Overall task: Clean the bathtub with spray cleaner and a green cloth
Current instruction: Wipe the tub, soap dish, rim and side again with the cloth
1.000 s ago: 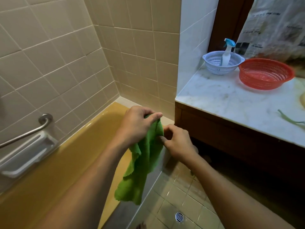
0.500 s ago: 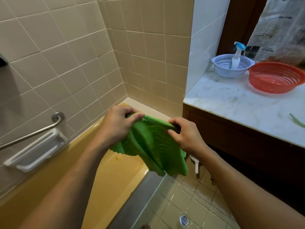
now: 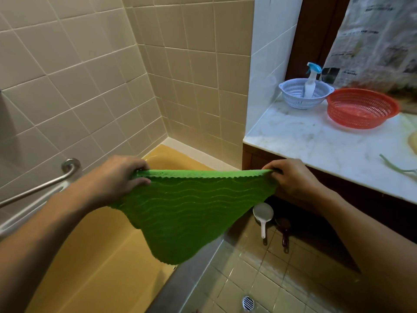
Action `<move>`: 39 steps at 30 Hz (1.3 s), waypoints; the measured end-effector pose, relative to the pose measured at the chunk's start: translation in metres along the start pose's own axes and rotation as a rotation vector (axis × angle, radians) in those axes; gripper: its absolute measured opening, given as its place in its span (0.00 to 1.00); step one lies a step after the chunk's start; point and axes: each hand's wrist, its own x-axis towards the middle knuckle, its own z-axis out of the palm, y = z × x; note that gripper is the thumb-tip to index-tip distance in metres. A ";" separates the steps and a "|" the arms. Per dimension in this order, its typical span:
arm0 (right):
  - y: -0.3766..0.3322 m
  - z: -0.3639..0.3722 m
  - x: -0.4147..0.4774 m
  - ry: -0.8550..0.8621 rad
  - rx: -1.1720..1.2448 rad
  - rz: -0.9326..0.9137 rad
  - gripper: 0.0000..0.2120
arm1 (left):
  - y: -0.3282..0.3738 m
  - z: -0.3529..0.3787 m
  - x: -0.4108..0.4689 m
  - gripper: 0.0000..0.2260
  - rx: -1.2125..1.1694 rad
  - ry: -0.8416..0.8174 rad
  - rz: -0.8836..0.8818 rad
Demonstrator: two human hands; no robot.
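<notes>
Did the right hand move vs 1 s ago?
Yes. The right hand moved right: it was at the left corner of the cabinet and is now in front of its face, pulling the green cloth taut.

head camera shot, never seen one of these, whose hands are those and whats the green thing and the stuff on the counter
There is no machine here. A person wears a wide-angle camera on the head, so you look forward and down along their own bare arms.

The left hand and the right hand each pinch a top corner of a green cloth. It is stretched flat between them, and the rest hangs down in front of the yellow bathtub.

To the right is a marble counter. On it sit a white basket with a spray bottle standing inside, and beside it a red basket.

A metal grab bar is fixed to the tiled wall on the left. A white scoop lies on the floor by the counter.
</notes>
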 end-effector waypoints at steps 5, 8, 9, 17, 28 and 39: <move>0.000 -0.030 0.001 0.069 0.263 -0.007 0.08 | -0.033 0.015 -0.015 0.08 0.034 -0.014 -0.010; 0.002 -0.040 -0.003 0.042 0.384 -0.030 0.07 | -0.050 0.040 -0.025 0.10 -0.013 0.016 -0.051; 0.002 -0.041 -0.003 0.039 0.423 -0.041 0.08 | -0.053 0.050 -0.028 0.09 -0.049 0.030 -0.062; -0.003 -0.044 -0.007 0.193 0.625 -0.022 0.04 | -0.050 0.110 -0.042 0.11 -0.222 0.036 -0.154; -0.023 -0.045 -0.021 0.169 0.792 -0.115 0.05 | 0.003 0.100 0.001 0.13 -0.907 0.698 -0.436; -0.089 -0.041 0.004 -0.292 0.671 -0.393 0.07 | 0.099 0.066 0.035 0.09 -1.619 0.352 -0.182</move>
